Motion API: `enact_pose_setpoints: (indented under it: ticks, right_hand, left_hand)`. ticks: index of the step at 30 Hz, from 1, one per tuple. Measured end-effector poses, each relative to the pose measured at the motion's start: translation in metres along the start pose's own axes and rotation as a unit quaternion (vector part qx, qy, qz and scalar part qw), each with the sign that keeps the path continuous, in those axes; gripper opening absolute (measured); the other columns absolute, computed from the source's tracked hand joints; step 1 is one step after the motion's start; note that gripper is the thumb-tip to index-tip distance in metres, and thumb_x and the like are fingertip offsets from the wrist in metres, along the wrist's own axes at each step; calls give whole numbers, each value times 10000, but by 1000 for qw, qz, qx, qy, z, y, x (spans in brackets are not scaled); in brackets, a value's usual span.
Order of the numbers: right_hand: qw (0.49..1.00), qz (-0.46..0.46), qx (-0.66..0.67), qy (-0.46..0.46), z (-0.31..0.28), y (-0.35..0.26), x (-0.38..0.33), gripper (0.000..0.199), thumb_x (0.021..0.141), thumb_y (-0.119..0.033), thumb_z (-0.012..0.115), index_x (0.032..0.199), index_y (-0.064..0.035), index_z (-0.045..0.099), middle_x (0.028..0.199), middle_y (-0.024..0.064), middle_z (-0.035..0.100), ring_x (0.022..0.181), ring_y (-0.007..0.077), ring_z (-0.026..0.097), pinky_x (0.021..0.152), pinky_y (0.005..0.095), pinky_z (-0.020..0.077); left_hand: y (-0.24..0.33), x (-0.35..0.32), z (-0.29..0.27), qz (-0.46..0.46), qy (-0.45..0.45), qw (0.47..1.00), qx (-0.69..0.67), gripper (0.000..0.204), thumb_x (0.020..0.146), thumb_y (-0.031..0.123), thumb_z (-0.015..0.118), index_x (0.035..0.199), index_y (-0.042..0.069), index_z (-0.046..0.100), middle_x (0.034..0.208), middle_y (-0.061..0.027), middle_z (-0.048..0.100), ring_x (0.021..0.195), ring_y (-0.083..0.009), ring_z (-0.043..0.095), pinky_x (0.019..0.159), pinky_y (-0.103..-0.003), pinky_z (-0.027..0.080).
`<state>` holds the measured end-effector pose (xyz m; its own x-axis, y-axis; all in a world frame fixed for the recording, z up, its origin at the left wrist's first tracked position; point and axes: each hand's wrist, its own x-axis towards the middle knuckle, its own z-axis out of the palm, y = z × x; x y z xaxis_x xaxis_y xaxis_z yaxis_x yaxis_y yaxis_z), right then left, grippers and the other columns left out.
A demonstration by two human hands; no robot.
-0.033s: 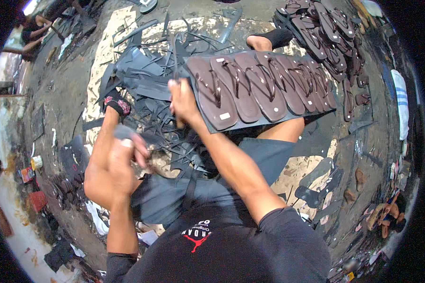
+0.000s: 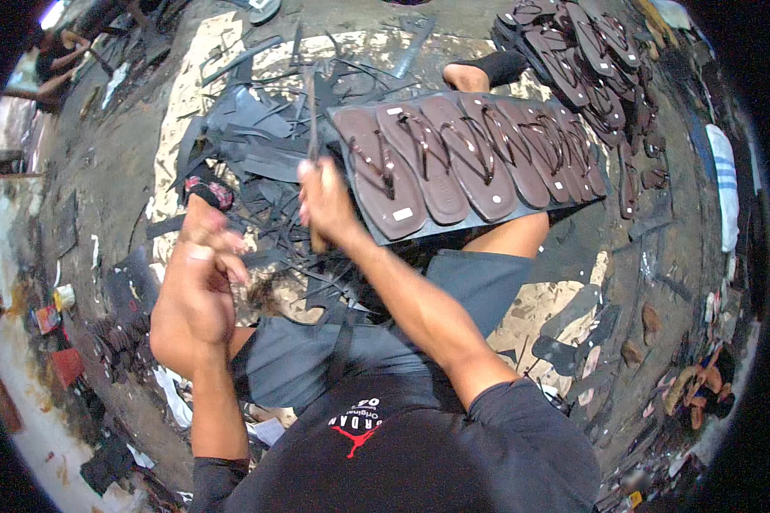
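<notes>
Knife (image 2: 311,107): is extending just left of the board (image 2: 436,232), its long axis running away from the body, roughly alongside the board's left edge.
Right hand (image 2: 327,205): its grip is holding the knife near the body end, just left of the board, and is sitting nearer it than the other hand.
Left hand (image 2: 205,272): is hovering well left of the board; its blurred grip is showing half-wide, nothing visible inside.
Scraps (image 2: 261,158): are lying left of the board, beyond the knife.
Sandals (image 2: 477,162): are resting in a row on the board.
</notes>
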<state>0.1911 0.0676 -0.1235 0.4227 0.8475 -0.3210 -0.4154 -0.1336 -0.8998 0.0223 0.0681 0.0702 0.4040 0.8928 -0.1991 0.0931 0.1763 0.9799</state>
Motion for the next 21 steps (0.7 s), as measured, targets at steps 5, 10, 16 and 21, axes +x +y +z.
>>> enact_pose_setpoints:
  ticks: [5, 10, 16, 21]
  right_hand:
    - [991, 84, 5, -105, -39, -73, -137, 372, 1033, -243, 596, 1296, -19, 457, 727, -7, 544, 556, 74, 530, 505, 254, 472]
    - [977, 7, -201, 69, -163, -114, -187, 445, 1011, -182, 606, 1394, -16, 451, 827, 52, 649, 640, 124, 600, 606, 295, 512]
    - [943, 137, -283, 110, -171, -111, -240, 413, 1025, -211, 571, 1375, -23, 457, 994, 178, 694, 845, 268, 687, 773, 389, 539]
    - [925, 15, -370, 79, -156, -90, -266, 351, 1022, -255, 570, 1261, -2, 517, 1123, 276, 669, 1020, 445, 674, 887, 472, 536]
  left_hand:
    - [-143, 50, 54, -203, -46, 959, -193, 419, 985, 292, 608, 1341, 112, 480, 1100, -29, 609, 1028, -189, 601, 884, -425, 514]
    - [-228, 85, 139, -306, -20, 929, -209, 468, 925, 302, 719, 1317, 107, 553, 1241, -64, 628, 1148, -257, 603, 962, -465, 526]
    - [-200, 72, 180, -254, -4, 955, -154, 675, 889, 397, 781, 1426, 87, 516, 1300, -107, 615, 1136, -264, 616, 970, -452, 522]
    - [-128, 73, 166, -211, -49, 942, -258, 553, 950, 406, 712, 1367, 87, 536, 1184, -89, 650, 1033, -237, 658, 880, -417, 578]
